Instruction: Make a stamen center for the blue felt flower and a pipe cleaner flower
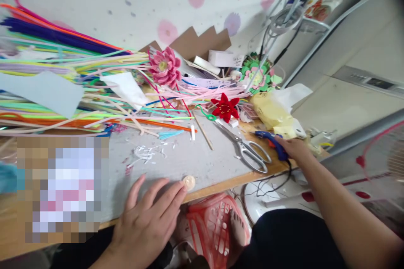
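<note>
My left hand (153, 210) rests at the table's front edge with its fingers stretched out and apart. Its fingertips reach the rim of a small round cream disc (189, 183) lying on the grey mat (176, 159). At the table's right end, my right hand (292, 148) is closed on a blue glue gun (273, 141), whose black cord hangs below. Large scissors (249, 149) lie left of the glue gun, partly spread. Behind them sits a red fuzzy flower (225, 108). White bits of stem (143, 153) are scattered on the mat.
Bundles of coloured pipe cleaners (63, 59) cover the back left. A pink flower (164, 66), a green-and-pink flower (257, 73) and a yellow plastic bag (273, 113) stand along the back. A metal rack (299, 21) rises at right. A thin stick (203, 130) lies mid-mat.
</note>
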Available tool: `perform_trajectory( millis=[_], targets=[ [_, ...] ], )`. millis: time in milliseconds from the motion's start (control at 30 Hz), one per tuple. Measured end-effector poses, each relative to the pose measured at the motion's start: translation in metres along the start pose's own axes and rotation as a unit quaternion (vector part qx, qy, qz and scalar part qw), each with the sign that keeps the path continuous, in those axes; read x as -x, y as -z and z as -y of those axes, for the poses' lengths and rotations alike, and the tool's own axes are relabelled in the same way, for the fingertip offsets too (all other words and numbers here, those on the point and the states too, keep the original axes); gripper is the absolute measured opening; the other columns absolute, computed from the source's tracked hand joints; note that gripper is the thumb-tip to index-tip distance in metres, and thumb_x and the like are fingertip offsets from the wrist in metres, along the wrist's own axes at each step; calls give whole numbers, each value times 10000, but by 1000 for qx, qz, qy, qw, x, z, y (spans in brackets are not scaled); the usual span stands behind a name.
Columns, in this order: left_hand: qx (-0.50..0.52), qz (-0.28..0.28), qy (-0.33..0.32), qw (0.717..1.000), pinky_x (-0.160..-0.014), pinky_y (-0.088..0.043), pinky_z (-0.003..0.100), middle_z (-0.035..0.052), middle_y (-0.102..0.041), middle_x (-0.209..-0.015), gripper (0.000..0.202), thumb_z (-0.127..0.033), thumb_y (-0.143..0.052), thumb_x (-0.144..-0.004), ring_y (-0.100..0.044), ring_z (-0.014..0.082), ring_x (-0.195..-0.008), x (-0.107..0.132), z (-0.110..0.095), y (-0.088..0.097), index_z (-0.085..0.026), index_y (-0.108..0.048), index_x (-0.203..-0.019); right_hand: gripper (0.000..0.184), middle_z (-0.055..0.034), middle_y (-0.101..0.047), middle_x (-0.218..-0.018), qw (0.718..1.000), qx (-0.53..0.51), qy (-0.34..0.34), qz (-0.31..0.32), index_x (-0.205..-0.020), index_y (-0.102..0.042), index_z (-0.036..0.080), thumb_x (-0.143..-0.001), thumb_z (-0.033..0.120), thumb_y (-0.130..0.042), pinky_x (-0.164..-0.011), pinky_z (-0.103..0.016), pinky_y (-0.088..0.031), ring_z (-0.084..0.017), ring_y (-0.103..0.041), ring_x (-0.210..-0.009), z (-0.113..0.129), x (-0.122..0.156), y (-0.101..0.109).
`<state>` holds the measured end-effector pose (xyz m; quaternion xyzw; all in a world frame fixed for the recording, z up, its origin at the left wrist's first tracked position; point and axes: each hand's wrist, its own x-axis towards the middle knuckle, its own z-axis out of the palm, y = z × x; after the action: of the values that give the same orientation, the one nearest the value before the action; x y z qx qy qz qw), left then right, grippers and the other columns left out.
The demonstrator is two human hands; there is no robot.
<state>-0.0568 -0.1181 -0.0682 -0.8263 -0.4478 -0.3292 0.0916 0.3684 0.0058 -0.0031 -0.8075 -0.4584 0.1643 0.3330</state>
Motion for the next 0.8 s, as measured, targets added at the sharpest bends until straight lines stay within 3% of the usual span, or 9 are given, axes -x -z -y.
perform_trajectory(
  millis=[67, 133, 200, 267, 367, 467, 567, 667, 800],
  targets=[
    [-7, 1, -9, 1000, -1098, -159, 538, -36, -652, -1172, 433, -230, -600, -791, -555, 234, -1057, 0, 0, 2, -287, -564, -1219, 281, -45, -455, -449, 997, 57, 30, -40, -473, -554, 209, -619, 362, -740, -501, -324, -323, -259, -563, -608, 12, 5, 4],
    [-16, 0, -16, 1000, -1096, -160, 538, -35, -658, -1160, 397, -243, -612, -786, -558, 229, -1045, -1, 0, 4, -270, -593, -1181, 159, -81, -583, -644, 990, 87, 96, -52, -627, -633, 227, -687, 368, -676, -565, -335, -351, -267, -573, -724, 34, 17, -2],
    [-25, 1, -19, 999, -1089, -173, 543, -23, -666, -1144, 382, -250, -609, -789, -558, 229, -1040, -2, 0, 5, -254, -602, -1171, 156, -87, -645, -818, 962, 99, 251, 36, -812, -665, 221, -771, 350, -589, -628, -326, -402, -241, -587, -773, 67, 41, -20],
    [-31, 6, -20, 999, -1083, -182, 548, -13, -667, -1141, 389, -253, -599, -797, -557, 229, -1040, -2, 0, 7, -254, -592, -1185, 141, -70, -650, -817, 910, 74, 378, 150, -797, -661, 187, -788, 300, -576, -656, -299, -434, -196, -594, -744, 104, 73, -50],
    [-33, 12, -21, 999, -1081, -179, 551, -8, -657, -1160, 390, -251, -579, -811, -551, 228, -1042, -2, 0, 7, -258, -582, -1201, 121, -41, -661, -853, 842, 60, 464, 270, -852, -658, 179, -809, 206, -548, -711, -250, -442, -142, -598, -774, 154, 116, -107],
    [-32, 14, -18, 999, -1084, -173, 549, -14, -651, -1166, 371, -243, -564, -822, -543, 222, -1046, 0, 0, 7, -262, -587, -1191, 135, -23, -675, -783, 849, 146, 424, 280, -790, -652, 187, -814, 262, -542, -620, -240, -408, -140, -591, -694, 183, 139, -158],
    [-32, 18, -12, 999, -1087, -175, 545, -15, -654, -1155, 358, -235, -551, -832, -538, 212, -1051, 2, 0, 6, -269, -589, -1186, 231, -49, -671, -700, 861, 188, 391, 266, -722, -624, 176, -802, 376, -541, -524, -262, -351, -178, -579, -623, 192, 143, -188],
    [-33, 17, -11, 999, -1086, -178, 549, 1, -658, -1138, 345, -240, -541, -835, -536, 216, -1055, 3, 1, 5, -264, -599, -1174, 153, -66, -684, -749, 860, 213, 383, 263, -715, -616, 175, -774, 304, -558, -534, -258, -341, -192, -593, -672, 194, 142, -197],
    [-35, 11, -19, 999, -1079, -183, 562, 25, -656, -1133, 356, -234, -536, -829, -538, 226, -1053, 3, 2, 4, -252, -600, -1179, 131, -87, -683, -772, 850, 229, 392, 266, -721, -623, 158, -776, 181, -506, -577, -260, -352, -195, -598, -718, 195, 140, -193]
  ],
)
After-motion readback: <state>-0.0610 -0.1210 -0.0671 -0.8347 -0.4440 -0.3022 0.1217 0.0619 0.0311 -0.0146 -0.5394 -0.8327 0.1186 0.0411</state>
